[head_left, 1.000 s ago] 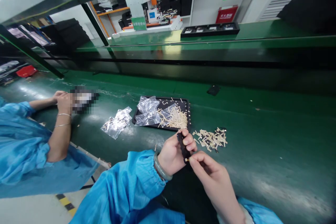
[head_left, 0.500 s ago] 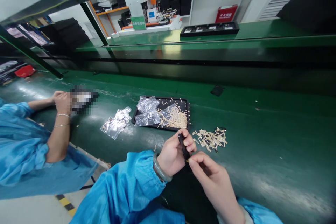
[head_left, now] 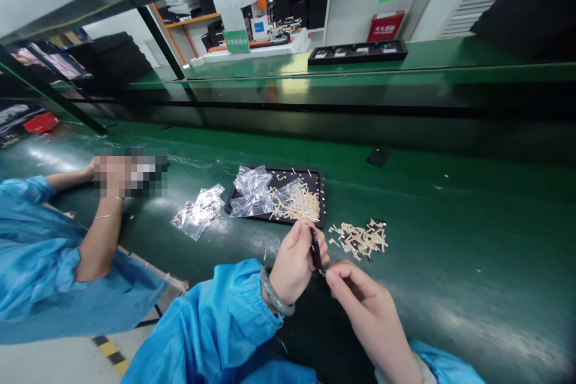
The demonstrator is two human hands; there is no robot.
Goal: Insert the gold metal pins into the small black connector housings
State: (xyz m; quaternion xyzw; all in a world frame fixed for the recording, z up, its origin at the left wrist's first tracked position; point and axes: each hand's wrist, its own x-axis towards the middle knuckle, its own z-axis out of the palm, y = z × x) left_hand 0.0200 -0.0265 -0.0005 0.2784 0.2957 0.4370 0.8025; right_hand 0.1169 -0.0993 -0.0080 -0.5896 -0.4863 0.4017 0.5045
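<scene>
A slim black part [head_left: 315,250], its exact kind unclear, stands on edge in my left hand [head_left: 293,261], whose fingers and thumb are closed around it. At the part's lower end, my right hand [head_left: 369,307] holds thumb and forefinger in a pinch. Whatever lies between those fingertips is too small to make out. Just past my hands lies a loose pile of small beige L-shaped pieces [head_left: 362,239]. A black tray [head_left: 292,175] behind my left hand carries more little beige strips [head_left: 303,203] and clear plastic bags [head_left: 252,183].
More clear bags [head_left: 198,211] lie on the green bench [head_left: 450,228], left of the tray. A co-worker in a blue smock [head_left: 40,252] works at the left, hands blurred out. A black scrap [head_left: 378,157] lies farther back. On the raised shelf stands a compartmented black tray [head_left: 357,53].
My left hand has turned slightly, so the black part shows more edge-on, with its upper end shifted right. My right hand stays at its lower end. The co-worker's hand has moved a little.
</scene>
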